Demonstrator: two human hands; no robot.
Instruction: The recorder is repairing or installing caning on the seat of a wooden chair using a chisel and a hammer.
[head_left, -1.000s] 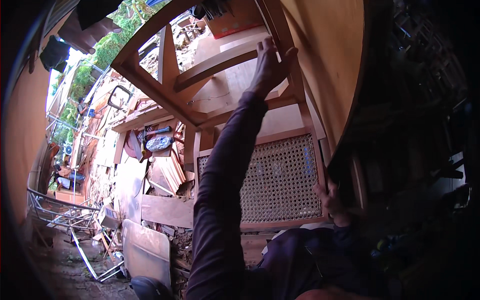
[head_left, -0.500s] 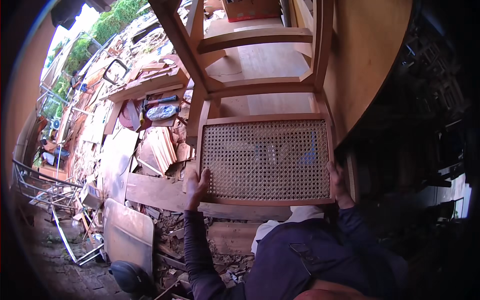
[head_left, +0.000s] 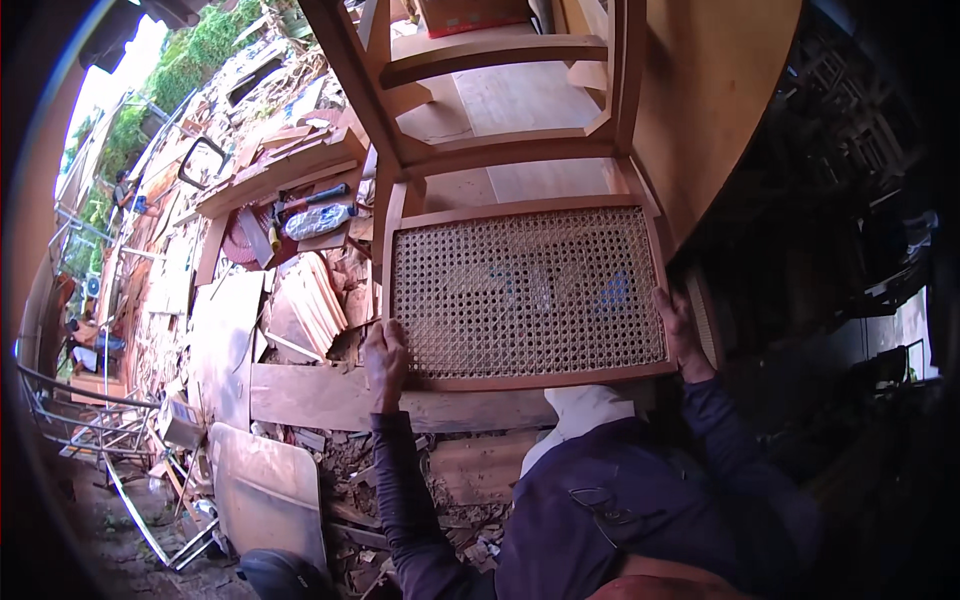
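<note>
A wooden chair (head_left: 500, 150) lies tipped in front of me, its woven cane panel (head_left: 525, 292) facing up and its legs and rails running away toward the top. My left hand (head_left: 385, 355) grips the panel's wooden frame at the lower left corner. At the frame's right edge, my right hand (head_left: 680, 330) holds the side rail. My dark sleeves and torso fill the lower middle of the view.
A round wooden tabletop (head_left: 710, 110) stands close on the right. Left of the chair lies a heap of planks and scrap boards (head_left: 300, 310), with a blue tool (head_left: 315, 218) on top. A flat board (head_left: 265, 490) and metal frames (head_left: 120, 450) lie lower left.
My left hand came down from a high chair rail to the cane panel's lower left corner. The chair now sits lower and closer, with the panel more fully in view.
</note>
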